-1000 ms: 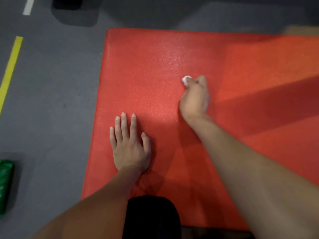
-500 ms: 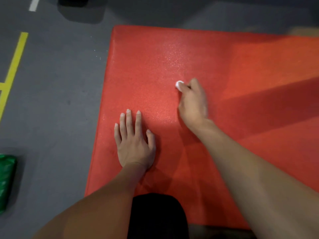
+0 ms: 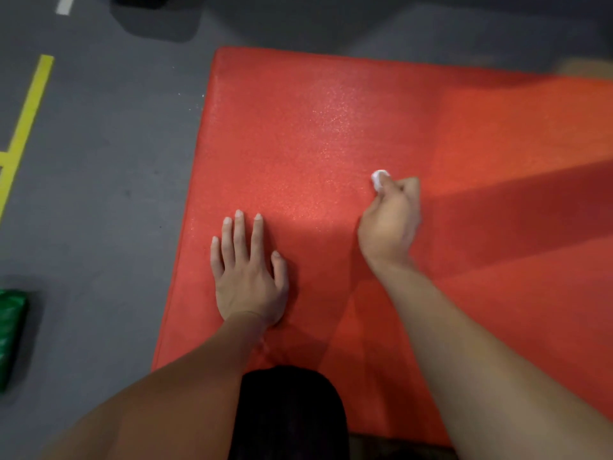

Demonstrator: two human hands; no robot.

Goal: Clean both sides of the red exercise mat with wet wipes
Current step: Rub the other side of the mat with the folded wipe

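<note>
Rightward goes my right hand since a moment ago.
Its grip pinches a wet wipe on the red mat; my left hand lies flat near the mat's left edge.

One red exercise mat on the grey floor; two hands, left hand and right hand; one white wipe; one green pack at nine o'clock; one yellow floor line

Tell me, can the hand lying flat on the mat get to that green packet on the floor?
Probably yes. The left hand lies near the red mat's left edge, with only bare grey floor between it and the green packet.
</note>
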